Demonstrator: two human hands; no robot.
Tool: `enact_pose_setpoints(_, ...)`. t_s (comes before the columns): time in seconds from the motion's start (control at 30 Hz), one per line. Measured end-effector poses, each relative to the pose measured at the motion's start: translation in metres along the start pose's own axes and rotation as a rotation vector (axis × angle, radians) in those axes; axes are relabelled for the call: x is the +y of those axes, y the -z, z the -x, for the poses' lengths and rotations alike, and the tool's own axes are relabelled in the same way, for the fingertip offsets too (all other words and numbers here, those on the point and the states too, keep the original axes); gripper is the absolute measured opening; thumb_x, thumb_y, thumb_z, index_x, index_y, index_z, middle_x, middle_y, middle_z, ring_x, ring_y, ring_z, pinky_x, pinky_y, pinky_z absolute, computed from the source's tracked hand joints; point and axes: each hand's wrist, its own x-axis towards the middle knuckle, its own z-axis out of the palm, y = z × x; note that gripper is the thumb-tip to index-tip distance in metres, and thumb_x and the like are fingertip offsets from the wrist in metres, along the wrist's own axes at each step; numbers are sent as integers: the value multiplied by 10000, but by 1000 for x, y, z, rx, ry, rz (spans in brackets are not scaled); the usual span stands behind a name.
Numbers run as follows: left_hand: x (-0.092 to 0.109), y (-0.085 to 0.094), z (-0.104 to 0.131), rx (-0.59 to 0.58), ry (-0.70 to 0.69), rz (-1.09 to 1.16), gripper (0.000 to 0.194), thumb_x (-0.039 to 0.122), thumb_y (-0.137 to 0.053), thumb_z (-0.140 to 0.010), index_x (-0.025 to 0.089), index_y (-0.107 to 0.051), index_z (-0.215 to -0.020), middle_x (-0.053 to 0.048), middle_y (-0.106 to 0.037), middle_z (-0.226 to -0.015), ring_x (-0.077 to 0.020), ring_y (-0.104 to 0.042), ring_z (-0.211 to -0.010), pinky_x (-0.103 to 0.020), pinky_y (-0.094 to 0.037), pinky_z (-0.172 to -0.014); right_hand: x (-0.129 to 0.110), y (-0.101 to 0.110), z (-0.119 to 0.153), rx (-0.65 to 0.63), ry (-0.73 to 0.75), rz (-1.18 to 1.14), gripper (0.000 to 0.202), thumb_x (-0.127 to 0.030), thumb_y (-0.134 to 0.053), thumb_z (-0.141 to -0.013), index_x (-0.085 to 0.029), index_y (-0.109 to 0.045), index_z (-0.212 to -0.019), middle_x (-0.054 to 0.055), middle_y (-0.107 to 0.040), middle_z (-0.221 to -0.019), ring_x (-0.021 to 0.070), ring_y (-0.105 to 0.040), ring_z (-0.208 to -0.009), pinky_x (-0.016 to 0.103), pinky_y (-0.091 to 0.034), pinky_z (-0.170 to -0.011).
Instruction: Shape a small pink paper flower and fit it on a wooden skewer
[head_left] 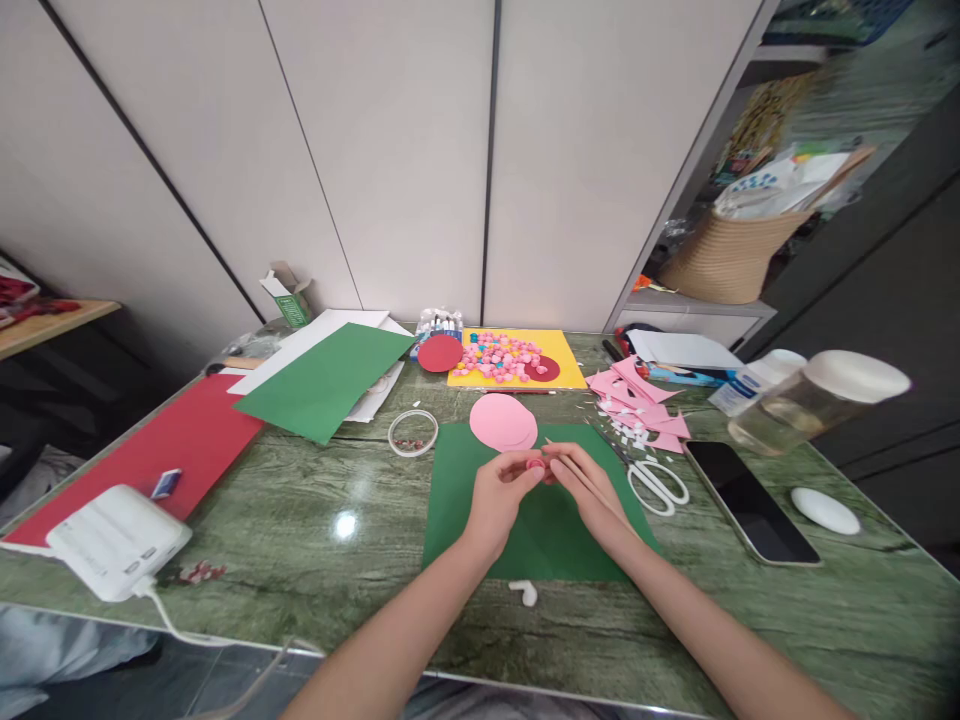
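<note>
Above a dark green paper sheet point(465, 510), both hands meet around a small pink rolled piece point(535, 463), possibly curled paper. My left hand point(501, 495) is closed, pinching it between thumb and fingers. From the other side my right hand point(589, 490) touches it with closed fingers. A thin light stick point(600, 492) runs along my right hand; its exact kind is unclear. Just beyond the fingers lie pink paper circles point(499, 422), overlapping. White-handled scissors point(656, 485) rest to the right of my right hand.
Pink paper scraps point(637, 400) lie behind the scissors. A yellow sheet point(566, 345) bears many pink balls point(501, 357). A phone point(750, 500), white case point(825, 510) and lidded jar point(787, 410) stand right. Left are a tape roll point(412, 455) and a white charger point(116, 540). An earbud point(527, 593) lies near the front edge.
</note>
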Motion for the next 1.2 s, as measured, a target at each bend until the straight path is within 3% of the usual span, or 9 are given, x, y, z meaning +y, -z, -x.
enact_pose_setpoints(0.2, 0, 4, -2, 23, -12, -134, 250, 264, -663, -717, 142, -682, -934, -87, -691, -903, -187, -628, -820, -334, -466, -826, -1, -1, 0, -10, -4, -2, 229, -405, -523, -854, -222, -561, -987, 13, -596, -869, 163, -588, -787, 289, -480, -773)
enact_pose_setpoints(0.43, -3, 5, -2, 54, -18, -186, 239, 213, -690, -670, 160, -667, -902, -58, -689, -788, -171, -627, -726, -299, -463, -731, 2, 0, 0, -19, 8, -6, 224, -395, -516, -861, -219, -552, -996, 14, -601, -865, 167, -591, -797, 288, -473, -767)
enact_pose_setpoints(0.83, 3, 1, -1, 24, 60, -33, 261, 202, -711, -653, 139, -620, -890, -27, -665, -734, -129, -630, -691, -264, -469, -733, 2, -2, -1, -17, 5, -8, 221, -388, -527, -855, -219, -561, -993, 10, -591, -896, 157, -584, -801, 270, -466, -759)
enact_pose_setpoints(1.0, 0, 1, -1, 31, 33, -33, 176, 228, -690, -688, 131, -611, -812, -43, -657, -774, -137, -625, -713, -255, -471, -688, 1, -1, 0, -23, -1, -39, 214, -388, -529, -854, -220, -557, -984, 9, -589, -898, 153, -587, -787, 267, -469, -745)
enact_pose_setpoints(1.2, -1, 3, -2, 8, -51, -55, 162, 225, -665, -713, 141, -646, -849, -47, -661, -816, -153, -624, -758, -304, -479, -781, 1, -2, -1, -22, 14, -13, 207, -384, -528, -856, -219, -556, -979, 3, -595, -836, 155, -582, -779, 265, -467, -738)
